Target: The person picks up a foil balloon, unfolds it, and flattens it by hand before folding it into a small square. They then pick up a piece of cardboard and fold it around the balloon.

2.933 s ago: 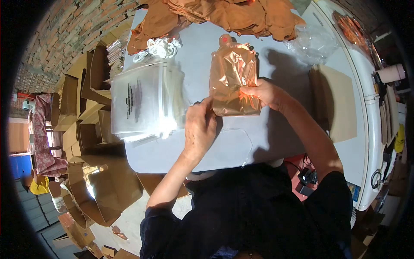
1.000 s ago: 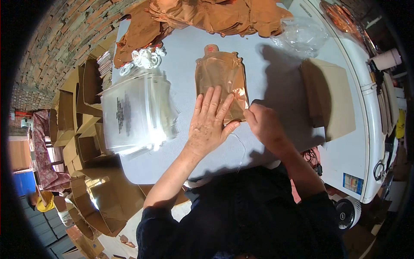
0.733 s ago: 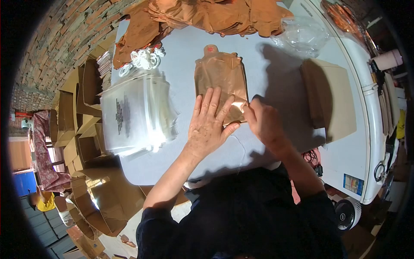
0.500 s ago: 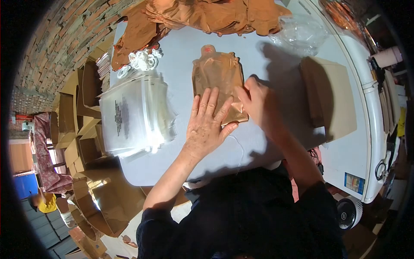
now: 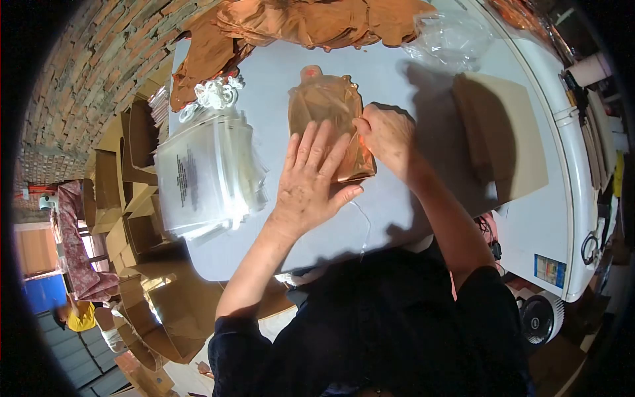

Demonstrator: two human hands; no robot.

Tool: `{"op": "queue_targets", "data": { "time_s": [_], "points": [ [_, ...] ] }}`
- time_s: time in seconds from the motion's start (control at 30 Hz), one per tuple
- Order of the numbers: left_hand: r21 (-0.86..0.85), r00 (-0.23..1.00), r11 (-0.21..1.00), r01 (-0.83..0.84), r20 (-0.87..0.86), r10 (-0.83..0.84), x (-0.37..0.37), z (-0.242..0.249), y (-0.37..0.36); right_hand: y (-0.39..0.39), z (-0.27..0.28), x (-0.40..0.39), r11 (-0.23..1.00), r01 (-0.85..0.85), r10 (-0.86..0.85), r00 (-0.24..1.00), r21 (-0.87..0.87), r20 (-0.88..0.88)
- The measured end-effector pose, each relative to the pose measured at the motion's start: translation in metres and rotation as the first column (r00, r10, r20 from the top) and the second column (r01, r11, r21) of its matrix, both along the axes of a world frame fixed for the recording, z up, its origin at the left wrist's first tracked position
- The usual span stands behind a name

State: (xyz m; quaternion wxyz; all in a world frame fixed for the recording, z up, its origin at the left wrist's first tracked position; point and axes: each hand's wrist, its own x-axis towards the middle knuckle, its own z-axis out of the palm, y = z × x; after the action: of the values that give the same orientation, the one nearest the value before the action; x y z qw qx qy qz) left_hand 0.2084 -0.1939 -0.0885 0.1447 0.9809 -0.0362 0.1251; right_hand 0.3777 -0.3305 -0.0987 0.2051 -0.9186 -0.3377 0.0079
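A folded copper-coloured foil balloon lies flat on the pale table, with a small rounded tab at its far end. My left hand rests on its near left part, palm down and fingers spread. At the right edge of the foil, my right hand is closed, thumb and curled fingers at the folded side; the exact grip is partly hidden. A thin white string trails from near the foil toward my body.
Left of the foil sit a stack of clear plastic bags and a bundle of white cords. Copper foil is heaped at the far edge. A clear plastic bag and cardboard lie right; open boxes stand left.
My right hand has moved slightly up and left, closing onto the foil's right edge. The left hand stays flat on the foil. The whole view has shifted a little.
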Motion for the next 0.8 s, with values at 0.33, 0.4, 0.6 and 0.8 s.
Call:
{"op": "queue_targets", "data": {
  "time_s": [0.33,0.4,0.6,0.8],
  "points": [
    [0.041,0.978,0.979,0.202,-0.056,-0.200,0.017,-0.020,0.008,-0.001,0.001,0.005,1.000,-0.026,0.027,0.996,0.003,-0.085],
    [0.056,0.978,0.977,0.205,-0.054,-0.202,0.019,-0.021,0.008,0.001,0.000,0.009,0.999,-0.037,0.037,0.996,-0.008,-0.078],
    [0.082,0.970,0.970,0.227,-0.103,-0.219,0.020,-0.018,0.008,0.007,-0.004,0.015,0.999,-0.005,0.005,1.000,-0.037,0.001],
    [0.088,0.971,0.968,0.234,-0.074,-0.228,0.020,-0.020,0.009,-0.002,-0.008,0.015,0.983,-0.074,0.034,0.973,0.169,0.230]
  ]
}}
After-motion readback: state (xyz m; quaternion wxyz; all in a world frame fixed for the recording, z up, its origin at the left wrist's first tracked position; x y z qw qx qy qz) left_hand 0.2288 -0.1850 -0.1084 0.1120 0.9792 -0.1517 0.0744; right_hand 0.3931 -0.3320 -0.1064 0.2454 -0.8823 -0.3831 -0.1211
